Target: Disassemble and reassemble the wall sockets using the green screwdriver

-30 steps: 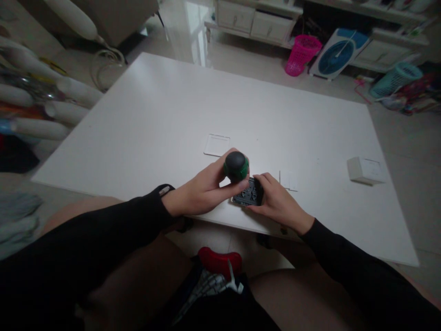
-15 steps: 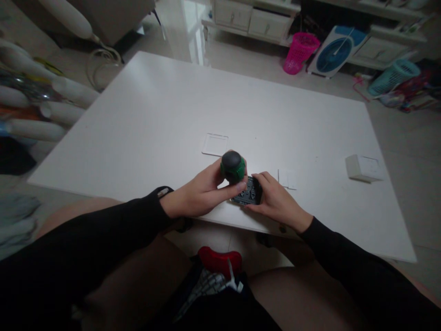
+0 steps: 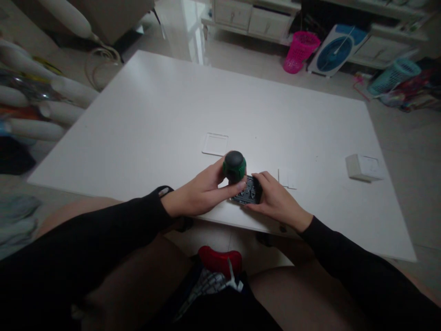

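Note:
My left hand (image 3: 203, 189) is wrapped round the green and black handle of a screwdriver (image 3: 234, 166), held upright with its butt end towards me. The tip is hidden below the hand. Under it lies a dark, square wall switch or socket module (image 3: 251, 191), its back covered in small fittings, at the near edge of the table. My right hand (image 3: 277, 200) grips this module from the right, thumb on the near side and fingers on the far side.
On the white table (image 3: 165, 110) lies a white square frame (image 3: 215, 144) beyond my left hand. Small white flat pieces (image 3: 287, 178) are right of the module. A white box (image 3: 364, 168) stands near the right edge. A pink basket (image 3: 300, 51) and a fan (image 3: 334, 51) stand on the floor behind.
The screwdriver handle has shifted very slightly to the right, with my left hand still round it. My right hand keeps its hold on the module.

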`<state>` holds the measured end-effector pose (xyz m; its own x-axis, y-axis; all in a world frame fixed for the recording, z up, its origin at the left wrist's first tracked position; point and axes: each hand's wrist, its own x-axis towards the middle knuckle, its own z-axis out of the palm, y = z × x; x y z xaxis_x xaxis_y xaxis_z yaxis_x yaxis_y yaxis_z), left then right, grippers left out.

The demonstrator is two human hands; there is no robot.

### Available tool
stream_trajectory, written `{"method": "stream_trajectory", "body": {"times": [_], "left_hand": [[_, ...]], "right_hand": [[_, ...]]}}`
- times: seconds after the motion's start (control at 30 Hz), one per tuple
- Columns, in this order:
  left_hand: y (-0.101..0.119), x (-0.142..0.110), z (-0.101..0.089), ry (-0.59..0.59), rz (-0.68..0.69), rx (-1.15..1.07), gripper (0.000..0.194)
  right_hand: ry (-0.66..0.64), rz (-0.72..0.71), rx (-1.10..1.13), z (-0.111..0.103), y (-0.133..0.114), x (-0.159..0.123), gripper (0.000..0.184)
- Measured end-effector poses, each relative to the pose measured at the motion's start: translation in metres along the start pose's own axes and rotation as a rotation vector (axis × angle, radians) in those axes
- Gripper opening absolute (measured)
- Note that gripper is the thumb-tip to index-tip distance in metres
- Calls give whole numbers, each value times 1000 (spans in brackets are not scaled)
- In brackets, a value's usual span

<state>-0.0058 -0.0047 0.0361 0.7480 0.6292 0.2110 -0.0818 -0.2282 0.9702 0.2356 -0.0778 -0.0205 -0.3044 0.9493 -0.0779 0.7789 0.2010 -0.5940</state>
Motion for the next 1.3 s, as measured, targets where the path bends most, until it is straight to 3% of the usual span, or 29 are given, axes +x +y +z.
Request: {"method": "stream_trajectory", "body": {"times": [0.7, 1.3], "left_hand": [[-11, -1, 3, -45, -12, -5, 21], [-8, 4, -3, 88, 74, -185, 20]], "right_hand": [[2, -4, 0, -1, -1, 1, 61], [-2, 8, -7, 0, 3, -1, 63]]}}
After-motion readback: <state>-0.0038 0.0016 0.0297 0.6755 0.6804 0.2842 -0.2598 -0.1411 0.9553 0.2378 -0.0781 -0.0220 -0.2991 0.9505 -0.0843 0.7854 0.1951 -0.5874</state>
